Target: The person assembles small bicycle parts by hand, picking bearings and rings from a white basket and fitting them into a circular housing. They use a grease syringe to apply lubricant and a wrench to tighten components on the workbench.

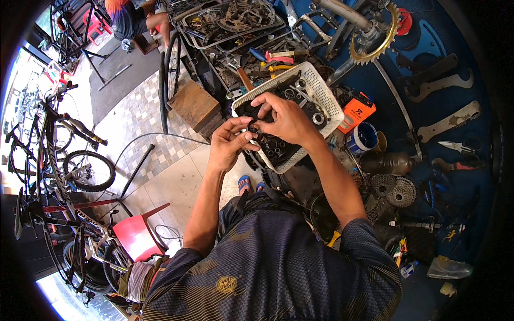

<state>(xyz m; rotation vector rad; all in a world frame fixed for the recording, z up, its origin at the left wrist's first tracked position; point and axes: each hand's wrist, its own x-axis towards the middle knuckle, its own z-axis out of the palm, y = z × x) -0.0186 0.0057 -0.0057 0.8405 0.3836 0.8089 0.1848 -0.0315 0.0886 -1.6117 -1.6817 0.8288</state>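
Observation:
Both hands meet over the left side of a white plastic basket (327,92) filled with small metal bike parts. Between the fingertips is a small dark ring-shaped part (254,129); its exact kind does not show. My left hand (227,143) pinches it from the left with thumb and forefinger. From the other side, my right hand (286,122) grips it with thumb and fingers, the forefinger bent above it. Loose rings and a silver ring-shaped part (318,119) lie in the basket beneath my right wrist.
A tray of greasy parts (235,24) and pliers with pink handles (279,58) lie beyond the basket. An orange box (355,112) and blue tub (363,137) stand right. A wooden block (195,107) is left; bicycles and a red chair (138,235) stand farther left. Another person sits far left.

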